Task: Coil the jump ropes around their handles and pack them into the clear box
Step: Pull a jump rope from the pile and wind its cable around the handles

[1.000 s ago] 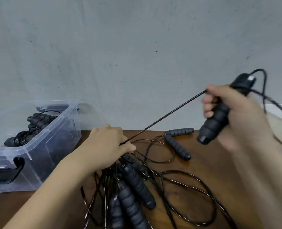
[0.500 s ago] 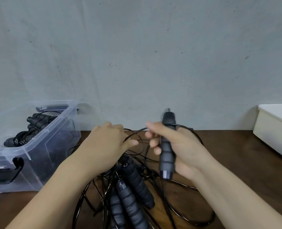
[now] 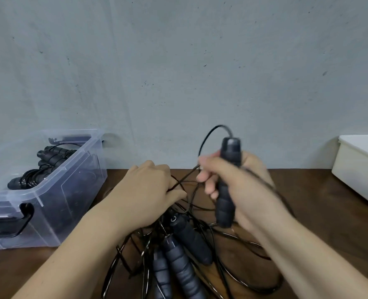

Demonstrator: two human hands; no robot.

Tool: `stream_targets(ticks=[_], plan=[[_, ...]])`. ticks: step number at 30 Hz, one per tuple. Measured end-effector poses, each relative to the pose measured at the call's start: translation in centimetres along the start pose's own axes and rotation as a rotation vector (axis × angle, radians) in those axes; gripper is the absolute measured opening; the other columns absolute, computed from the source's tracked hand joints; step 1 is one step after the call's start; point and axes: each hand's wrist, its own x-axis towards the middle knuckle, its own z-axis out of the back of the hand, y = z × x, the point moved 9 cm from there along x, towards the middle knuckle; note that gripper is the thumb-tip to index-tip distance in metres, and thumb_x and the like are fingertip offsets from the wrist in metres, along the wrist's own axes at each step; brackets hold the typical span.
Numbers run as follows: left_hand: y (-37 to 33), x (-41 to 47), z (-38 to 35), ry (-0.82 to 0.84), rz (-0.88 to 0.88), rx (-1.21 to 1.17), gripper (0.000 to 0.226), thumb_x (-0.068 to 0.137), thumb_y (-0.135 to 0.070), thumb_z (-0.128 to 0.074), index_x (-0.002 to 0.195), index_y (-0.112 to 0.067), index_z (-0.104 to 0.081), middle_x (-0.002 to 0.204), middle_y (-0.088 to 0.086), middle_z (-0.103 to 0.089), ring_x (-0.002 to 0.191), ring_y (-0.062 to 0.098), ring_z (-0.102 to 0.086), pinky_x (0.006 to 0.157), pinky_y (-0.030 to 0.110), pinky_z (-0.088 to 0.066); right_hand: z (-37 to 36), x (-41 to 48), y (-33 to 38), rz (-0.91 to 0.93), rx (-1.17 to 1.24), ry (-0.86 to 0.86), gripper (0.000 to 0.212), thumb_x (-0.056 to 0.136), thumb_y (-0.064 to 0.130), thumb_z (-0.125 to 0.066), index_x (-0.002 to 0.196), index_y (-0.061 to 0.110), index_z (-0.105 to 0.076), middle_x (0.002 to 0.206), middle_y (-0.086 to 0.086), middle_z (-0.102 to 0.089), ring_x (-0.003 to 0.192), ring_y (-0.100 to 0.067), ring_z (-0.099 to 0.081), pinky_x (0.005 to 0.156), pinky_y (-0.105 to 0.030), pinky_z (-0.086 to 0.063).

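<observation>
My right hand (image 3: 246, 190) grips one black handle (image 3: 227, 186) upright, near the middle above the brown table (image 3: 329, 223). Its thin cord (image 3: 184, 178) loops from the top down to my left hand (image 3: 148, 193), which pinches it with curled fingers. Under my hands, loose handles (image 3: 178, 260) lie in tangled cords; the clear box (image 3: 77, 201) stands at the left with coiled ropes (image 3: 49, 162) inside, and a white tub (image 3: 360, 169) is at the far right.

Soft, even indoor light; faint shadow beside the clear box (image 3: 75, 190); right hand (image 3: 250, 190) motion-blurred; edges bow.
</observation>
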Motion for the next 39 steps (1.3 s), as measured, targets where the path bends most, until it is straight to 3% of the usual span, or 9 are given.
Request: stream_targets(ticks=[2,4,8,16,20,26,30,35,39], plan=[[1.3,0.2,-0.7,0.044,0.027,-0.070,0.042,0.103,-0.065,-0.046,0.073,-0.040,-0.063,0.097,-0.015,-0.055,0.102,0.014,-0.047,0.091,0.036,-0.038,2.0,0.5,2.8,0.050,0.060,-0.077,0.013,0.095,0.006,-0.073,0.084,0.005,-0.067,0.068,-0.010,-0.070,0.047,-0.014,-0.054,0.044,-0.024,-0.042],[2.8,0.5,-1.1,0.069,0.049,-0.071,0.043,0.102,-0.065,-0.046,0.088,-0.037,-0.075,0.099,-0.016,-0.056,0.104,0.014,-0.048,0.097,0.039,-0.042,4.3,0.9,5.9,0.103,0.128,-0.140,0.021,0.100,0.007,-0.067,0.079,0.011,-0.063,0.065,-0.002,-0.066,0.047,-0.009,-0.051,0.044,-0.019,-0.040],[4.5,0.7,-1.1,0.083,0.095,-0.126,0.048,0.102,-0.064,-0.050,0.085,-0.027,-0.075,0.100,-0.011,-0.062,0.104,0.016,-0.051,0.100,0.043,-0.045,8.4,1.3,9.7,0.168,0.190,-0.190,0.019,0.104,0.015,-0.062,0.086,0.017,-0.058,0.067,0.006,-0.061,0.054,-0.005,-0.049,0.050,-0.015,-0.040],[4.1,0.4,-1.0,0.070,0.084,0.032,0.057,0.105,-0.065,-0.039,0.082,-0.024,-0.071,0.107,-0.013,-0.057,0.107,0.017,-0.049,0.100,0.044,-0.041,7.7,2.9,5.4,0.084,0.290,-0.220,0.011,0.104,0.020,-0.067,0.094,0.016,-0.063,0.078,0.002,-0.069,0.065,-0.007,-0.063,0.051,-0.018,-0.046],[3.4,0.1,-0.4,0.040,0.077,0.032,0.057,0.105,-0.065,-0.037,0.078,-0.023,-0.066,0.103,-0.012,-0.055,0.104,0.017,-0.047,0.097,0.041,-0.040,4.8,2.5,2.6,0.013,0.210,-0.141,0.017,0.095,0.021,-0.078,0.103,0.011,-0.067,0.081,-0.004,-0.071,0.061,-0.011,-0.061,0.048,-0.021,-0.046],[1.8,-0.5,0.5,0.015,0.052,0.062,0.054,0.107,-0.063,-0.033,0.075,-0.028,-0.061,0.104,-0.013,-0.053,0.102,0.016,-0.045,0.091,0.037,-0.037,0.7,1.2,-1.0,-0.062,0.048,0.012,0.015,0.088,0.014,-0.085,0.094,0.007,-0.073,0.083,-0.012,-0.075,0.058,-0.016,-0.060,0.049,-0.026,-0.047],[0.5,-0.7,0.8,-0.008,0.031,0.091,0.041,0.109,-0.055,-0.035,0.078,-0.033,-0.048,0.103,-0.011,-0.052,0.100,0.018,-0.043,0.091,0.038,-0.039,-1.7,0.2,-3.7,-0.075,-0.092,0.147,0.024,0.089,0.013,-0.086,0.101,-0.002,-0.073,0.079,-0.019,-0.075,0.054,-0.021,-0.057,0.047,-0.029,-0.045],[0.1,-0.9,0.7,0.006,0.043,0.075,0.032,0.097,-0.041,-0.029,0.073,-0.035,-0.048,0.104,-0.011,-0.053,0.097,0.018,-0.042,0.089,0.038,-0.040,-2.5,-0.3,-5.1,-0.040,-0.304,0.177,0.019,0.095,0.023,-0.083,0.092,0.006,-0.074,0.057,-0.003,-0.064,0.049,-0.016,-0.052,0.052,-0.031,-0.046],[-0.3,-1.0,0.8,0.001,0.019,0.073,0.027,0.103,-0.034,-0.043,0.078,-0.036,-0.052,0.103,-0.010,-0.053,0.098,0.018,-0.042,0.090,0.038,-0.039,-2.5,-0.5,-4.0,0.027,-0.365,0.183,0.013,0.096,0.023,-0.081,0.091,0.012,-0.076,0.058,-0.011,-0.064,0.050,-0.012,-0.056,0.053,-0.030,-0.051]])
